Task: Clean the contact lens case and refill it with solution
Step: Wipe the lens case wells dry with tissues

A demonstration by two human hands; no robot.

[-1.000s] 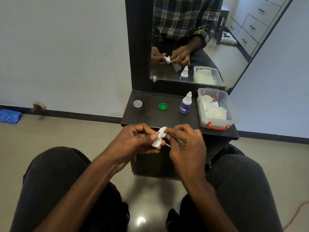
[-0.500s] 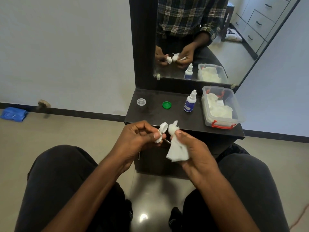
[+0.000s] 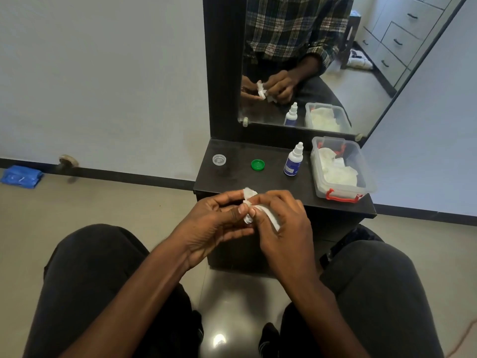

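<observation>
Blue cloth (image 3: 21,176) on floor; mirror (image 3: 335,73) above dark stand (image 3: 258,184).

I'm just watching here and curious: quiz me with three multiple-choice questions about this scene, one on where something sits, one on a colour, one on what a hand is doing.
1. Where does the solution bottle stand?
A. On the floor
B. On the dark shelf, between the green cap and the plastic box
C. Inside the plastic box

2. What colour are the box's latches?
A. Red
B. Blue
C. Yellow

3. What is the right hand doing?
A. Resting flat on a knee
B. Holding a tissue against the lens case
C. Squeezing the bottle

Answers:
1 B: the solution bottle stands on the shelf between the green cap and the plastic box.
2 A: the latch is red.
3 B: the right hand presses the tissue to the lens case, which the left hand holds.
</observation>
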